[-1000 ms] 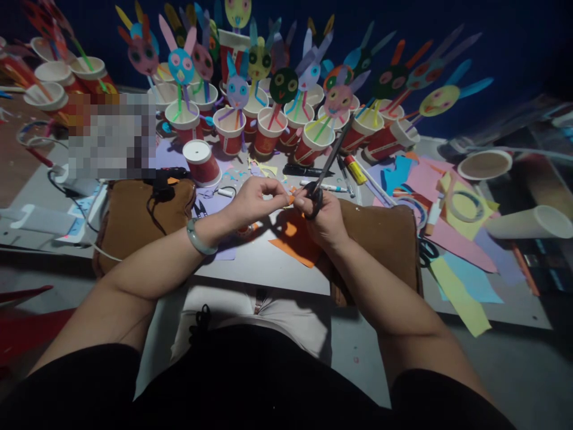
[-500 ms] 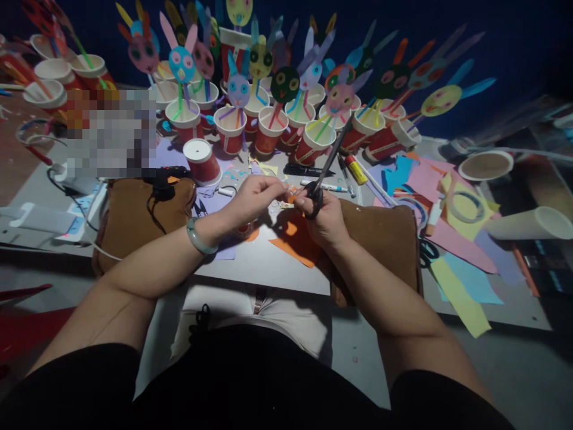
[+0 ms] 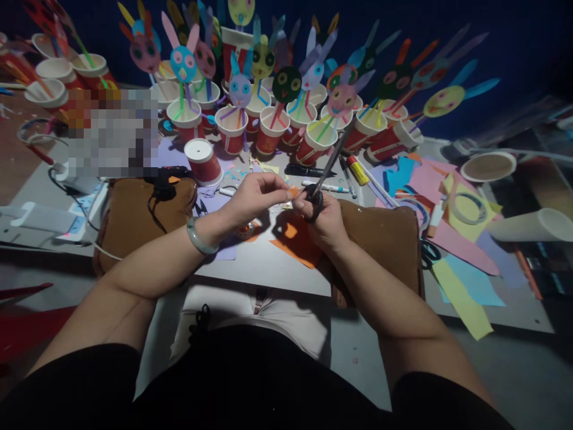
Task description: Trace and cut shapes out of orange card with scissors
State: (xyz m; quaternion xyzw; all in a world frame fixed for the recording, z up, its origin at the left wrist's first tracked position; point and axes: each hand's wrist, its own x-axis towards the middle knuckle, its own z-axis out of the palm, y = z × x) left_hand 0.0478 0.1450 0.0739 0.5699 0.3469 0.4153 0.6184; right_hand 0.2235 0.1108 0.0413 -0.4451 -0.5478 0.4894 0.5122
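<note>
Between thumb and forefinger, my left hand [image 3: 262,197] pinches a small orange paper piece [image 3: 293,191]. My right hand [image 3: 329,221] is closed round the black handles of a pair of scissors [image 3: 333,158], whose blades point up and away from me. The right fingertips sit close beside the orange piece; whether they touch it I cannot tell. Below the hands a larger sheet of orange paper [image 3: 298,245] lies on the white tabletop [image 3: 268,278], partly in shadow. An upside-down red paper cup [image 3: 203,161] stands beyond my left wrist.
Red cups with paper rabbit figures [image 3: 239,89] stand in rows at the back. Brown cushions [image 3: 143,209] lie under both forearms. Pens [image 3: 324,186] and a glue stick [image 3: 357,170] lie beyond the hands. Coloured paper scraps [image 3: 465,245] and a tape roll [image 3: 468,206] are at right.
My left fingers have shifted slightly, and the orange piece between them shows more clearly. The right hand with the scissors has barely moved.
</note>
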